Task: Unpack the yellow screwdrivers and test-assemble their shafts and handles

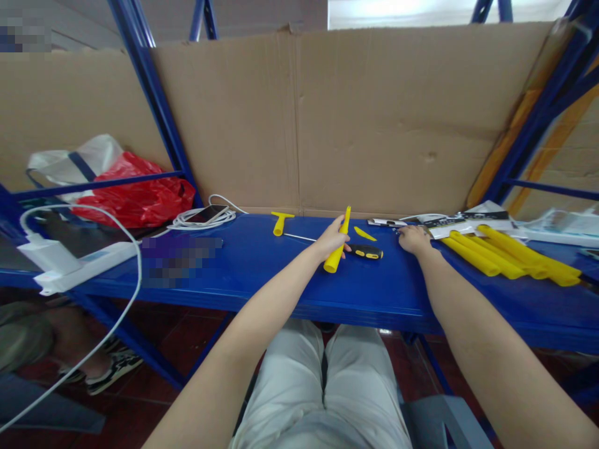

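Centrally, the left hand (333, 238) grasps a smooth, bright-yellow, elongated piece with a round lower end (333, 259), its fingers closed about the middle; the narrow end projects beyond the hand, the broad end toward the body. Judged by its look, the piece is light, stiff moulded plastic, somewhat slippery and not fragile; the broad barrel probably offers the surest hold. The right hand (414, 239) rests low over the tabletop, fingertips down; whether they pinch anything cannot be told. Just beyond the left hand's right side lie a thin, curved yellow sliver (365, 233) and a screwdriver with a black-and-yellow grip (366, 252), its slender metal shaft emerging on the hand's left, near a matte yellow T-shaped piece (279, 224). Right of the right hand, cylindrical yellow tubes (515, 252) lie beside glossy black-and-white packets (452, 226). Beneath both hands: a smooth blue tabletop (253, 268).
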### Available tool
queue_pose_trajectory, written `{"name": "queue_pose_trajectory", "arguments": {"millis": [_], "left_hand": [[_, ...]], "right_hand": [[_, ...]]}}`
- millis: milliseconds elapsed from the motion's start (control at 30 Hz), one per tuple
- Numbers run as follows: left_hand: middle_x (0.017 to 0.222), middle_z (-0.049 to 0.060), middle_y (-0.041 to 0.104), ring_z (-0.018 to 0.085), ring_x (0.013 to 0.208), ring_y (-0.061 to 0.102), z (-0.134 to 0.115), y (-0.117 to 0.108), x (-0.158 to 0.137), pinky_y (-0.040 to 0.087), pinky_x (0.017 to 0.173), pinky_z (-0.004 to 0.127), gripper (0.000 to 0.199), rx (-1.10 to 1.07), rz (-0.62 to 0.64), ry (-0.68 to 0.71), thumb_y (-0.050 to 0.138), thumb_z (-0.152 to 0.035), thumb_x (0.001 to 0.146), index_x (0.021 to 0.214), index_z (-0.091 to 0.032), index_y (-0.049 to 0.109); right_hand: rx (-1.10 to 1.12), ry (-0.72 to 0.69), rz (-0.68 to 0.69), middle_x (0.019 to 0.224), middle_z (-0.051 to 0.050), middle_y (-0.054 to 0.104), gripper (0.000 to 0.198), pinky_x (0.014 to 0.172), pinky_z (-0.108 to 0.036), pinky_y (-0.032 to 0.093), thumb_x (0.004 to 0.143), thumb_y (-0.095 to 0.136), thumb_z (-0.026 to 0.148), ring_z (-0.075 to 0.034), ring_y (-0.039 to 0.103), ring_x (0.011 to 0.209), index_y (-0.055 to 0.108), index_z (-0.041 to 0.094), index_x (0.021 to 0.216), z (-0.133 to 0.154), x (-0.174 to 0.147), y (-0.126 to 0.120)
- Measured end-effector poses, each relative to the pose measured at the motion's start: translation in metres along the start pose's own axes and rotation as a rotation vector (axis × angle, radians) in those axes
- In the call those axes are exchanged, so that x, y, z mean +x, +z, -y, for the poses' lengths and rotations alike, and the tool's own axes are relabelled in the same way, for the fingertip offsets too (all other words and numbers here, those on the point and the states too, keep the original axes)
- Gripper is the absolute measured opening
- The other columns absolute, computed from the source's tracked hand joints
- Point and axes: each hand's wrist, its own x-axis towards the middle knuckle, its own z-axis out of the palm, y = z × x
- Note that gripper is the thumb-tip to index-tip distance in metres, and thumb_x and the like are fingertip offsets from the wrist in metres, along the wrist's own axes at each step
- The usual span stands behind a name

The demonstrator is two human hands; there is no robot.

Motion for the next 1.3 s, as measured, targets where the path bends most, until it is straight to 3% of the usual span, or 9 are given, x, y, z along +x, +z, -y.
{"name": "queue_pose_trajectory", "arguments": {"millis": [300, 500, 767, 933, 1100, 1300], "left_hand": [[0.142, 0.013, 0.036, 0.003, 0.051, 0.054, 0.0, 0.0, 0.0, 0.041, 0.037, 0.015, 0.083, -0.004, 0.006, 0.019, 0.044, -0.002, 0.078, 0.147, -0.035, 0.012], [0.135, 0.013, 0.044, 0.004, 0.051, 0.055, -0.003, -0.001, -0.002, 0.041, 0.038, 0.016, 0.081, -0.057, 0.042, -0.052, 0.045, -0.001, 0.078, 0.146, -0.033, 0.017], [0.127, 0.014, 0.053, 0.005, 0.049, 0.055, -0.013, -0.002, -0.01, 0.04, 0.038, 0.017, 0.075, -0.105, 0.087, -0.15, 0.045, 0.0, 0.08, 0.146, -0.026, 0.02], [0.12, 0.014, 0.057, 0.007, 0.05, 0.057, -0.012, -0.005, -0.008, 0.042, 0.04, 0.018, 0.077, -0.168, 0.162, -0.154, 0.046, 0.0, 0.08, 0.147, -0.025, 0.019], [0.121, 0.013, 0.057, 0.006, 0.051, 0.057, -0.01, -0.006, -0.005, 0.043, 0.04, 0.017, 0.076, -0.197, 0.218, -0.18, 0.047, -0.001, 0.08, 0.146, -0.027, 0.02], [0.122, 0.013, 0.055, 0.007, 0.051, 0.059, -0.01, -0.006, -0.004, 0.044, 0.039, 0.017, 0.077, -0.202, 0.265, -0.195, 0.047, -0.002, 0.078, 0.146, -0.028, 0.021]], "right_hand": [[-0.011, 0.005, -0.015, 0.109, -0.013, 0.063, 0.024, 0.087, -0.042, 0.044, 0.083, 0.052, 0.023, -0.03, 0.052, 0.11, 0.072, 0.021, 0.096, -0.009, 0.003, -0.007], [-0.054, -0.001, 0.009, 0.11, -0.014, 0.064, 0.024, 0.088, -0.038, 0.044, 0.084, 0.051, 0.022, -0.029, 0.055, 0.11, 0.071, 0.018, 0.096, -0.004, 0.001, -0.011], [-0.079, -0.05, 0.016, 0.102, -0.016, 0.066, 0.028, 0.085, -0.035, 0.046, 0.076, 0.049, 0.008, -0.027, 0.059, 0.103, 0.07, 0.014, 0.094, 0.002, -0.001, -0.012], [0.095, -0.085, -0.076, 0.1, -0.014, 0.066, 0.022, 0.084, -0.035, 0.046, 0.079, 0.048, 0.014, -0.026, 0.06, 0.098, 0.068, 0.015, 0.088, 0.007, 0.002, -0.014], [0.386, -0.289, -0.198, 0.097, -0.012, 0.067, 0.016, 0.087, -0.037, 0.044, 0.08, 0.049, 0.019, -0.024, 0.06, 0.095, 0.065, 0.016, 0.082, 0.03, -0.002, -0.021], [0.634, -0.485, -0.189, 0.091, -0.009, 0.066, 0.009, 0.082, -0.036, 0.047, 0.078, 0.051, 0.022, -0.021, 0.06, 0.088, 0.059, 0.018, 0.077, 0.065, -0.013, -0.021]]}}
